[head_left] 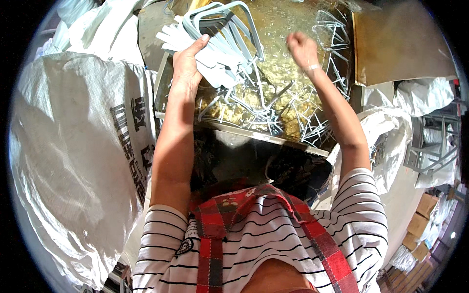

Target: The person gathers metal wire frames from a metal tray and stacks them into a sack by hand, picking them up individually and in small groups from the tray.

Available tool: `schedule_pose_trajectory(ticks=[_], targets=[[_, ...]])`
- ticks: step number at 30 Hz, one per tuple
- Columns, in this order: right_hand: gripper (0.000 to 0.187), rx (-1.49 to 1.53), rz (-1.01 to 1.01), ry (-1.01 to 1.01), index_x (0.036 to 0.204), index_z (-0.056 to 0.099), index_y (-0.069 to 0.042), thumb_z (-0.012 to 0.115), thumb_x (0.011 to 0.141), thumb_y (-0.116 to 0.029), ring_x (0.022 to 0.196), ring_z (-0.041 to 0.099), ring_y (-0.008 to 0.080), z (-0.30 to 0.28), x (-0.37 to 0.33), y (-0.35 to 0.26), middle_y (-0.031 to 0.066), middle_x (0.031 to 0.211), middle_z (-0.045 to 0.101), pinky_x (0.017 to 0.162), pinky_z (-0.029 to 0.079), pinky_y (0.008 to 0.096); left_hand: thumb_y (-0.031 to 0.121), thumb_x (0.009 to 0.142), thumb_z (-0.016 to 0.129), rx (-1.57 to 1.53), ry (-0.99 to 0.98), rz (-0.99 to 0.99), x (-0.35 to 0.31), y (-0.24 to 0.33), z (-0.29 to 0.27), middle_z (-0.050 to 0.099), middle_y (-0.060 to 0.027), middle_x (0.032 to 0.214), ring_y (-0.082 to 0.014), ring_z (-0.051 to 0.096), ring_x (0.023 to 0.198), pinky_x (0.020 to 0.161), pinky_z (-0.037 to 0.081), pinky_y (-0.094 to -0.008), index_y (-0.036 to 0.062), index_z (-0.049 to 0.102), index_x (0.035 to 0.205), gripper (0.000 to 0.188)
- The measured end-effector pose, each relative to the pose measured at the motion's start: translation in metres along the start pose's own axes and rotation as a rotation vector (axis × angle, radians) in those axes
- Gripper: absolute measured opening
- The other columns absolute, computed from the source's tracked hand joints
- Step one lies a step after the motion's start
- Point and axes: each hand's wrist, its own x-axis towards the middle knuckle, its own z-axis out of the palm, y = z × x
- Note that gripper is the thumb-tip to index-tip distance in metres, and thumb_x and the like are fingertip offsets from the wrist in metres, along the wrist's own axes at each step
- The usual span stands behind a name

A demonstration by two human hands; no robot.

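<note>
My left hand [188, 63] grips a stack of flat, pale grey plastic pieces [222, 53] with looped, frame-like ends, thumb on top. The stack is over the left part of a metal-edged tray [244, 131]. Thin grey plastic sprues [312, 129] lie tangled in the tray, among wet-looking yellowish bits. My right hand [303, 51] is above the tray's right side, away from the stack. Its fingers are curled in and slightly blurred; whatever may be inside them is hidden. A pale band circles that wrist.
A big white woven sack [78, 156] bulges at the left. Brownish sheet or panel [403, 44] stands at the tray's far right, with white bags [381, 132] below it. Cardboard boxes [420, 222] and a grey metal frame [432, 151] are farther right.
</note>
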Motion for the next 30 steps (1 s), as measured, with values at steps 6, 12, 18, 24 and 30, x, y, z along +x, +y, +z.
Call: schedule_pose_trajectory(ticks=[6, 12, 18, 24, 30], targets=[[0.046, -0.381, 0.046, -0.833, 0.12, 0.037, 0.0, 0.052, 0.081, -0.02, 0.1, 0.052, 0.0298, 0.059, -0.098, -0.006, 0.0232, 0.114, 0.048, 0.088, 0.042, 0.035, 0.0, 0.072, 0.066, -0.117, 0.107, 0.019, 0.003, 0.01, -0.003, 0.059, -0.0136, 0.092, -0.0248, 0.059, 0.083, 0.073, 0.05, -0.0376, -0.006, 0.054, 0.098, 0.029], [0.045, -0.667, -0.269, -0.753, 0.111, 0.042, -0.001, 0.051, 0.084, -0.036, 0.082, 0.057, 0.0308, 0.103, -0.108, 0.05, 0.0162, 0.085, 0.058, 0.084, 0.04, 0.0418, 0.013, 0.076, 0.063, -0.239, 0.163, 0.021, 0.011, 0.024, -0.011, 0.058, -0.0119, 0.094, -0.0279, 0.058, 0.085, 0.072, 0.049, -0.0454, 0.0025, 0.053, 0.099, 0.027], [0.041, -0.623, -0.506, -0.432, 0.061, 0.058, -0.009, 0.055, 0.079, -0.046, 0.042, 0.047, 0.019, -0.027, -0.099, 0.066, 0.0042, 0.046, 0.05, 0.05, 0.041, 0.0324, 0.006, 0.075, 0.063, -0.254, 0.258, 0.155, 0.015, 0.031, -0.028, 0.058, -0.0116, 0.09, -0.0255, 0.059, 0.079, 0.069, 0.05, -0.0408, -0.0007, 0.054, 0.096, 0.024], [0.036, 0.726, 0.332, 0.212, 0.053, 0.046, -0.009, 0.061, 0.08, -0.028, 0.039, 0.037, 0.0073, -0.084, -0.079, 0.064, -0.0027, 0.044, 0.042, 0.04, 0.029, 0.0244, -0.003, 0.071, 0.064, -0.292, 0.198, 0.139, 0.022, 0.019, -0.027, 0.059, -0.0135, 0.089, -0.0242, 0.06, 0.078, 0.069, 0.051, -0.037, -0.0067, 0.054, 0.094, 0.025], [0.035, 0.854, 0.261, -0.289, 0.059, 0.038, -0.012, 0.046, 0.089, -0.028, 0.031, 0.024, 0.0071, -0.146, -0.062, 0.025, -0.0044, 0.04, 0.026, 0.035, 0.026, 0.0218, -0.005, 0.065, 0.068, 0.178, -0.023, 0.088, -0.004, 0.009, 0.007, 0.061, -0.0133, 0.08, -0.0213, 0.061, 0.067, 0.061, 0.05, -0.0304, -0.0092, 0.056, 0.088, 0.027]])
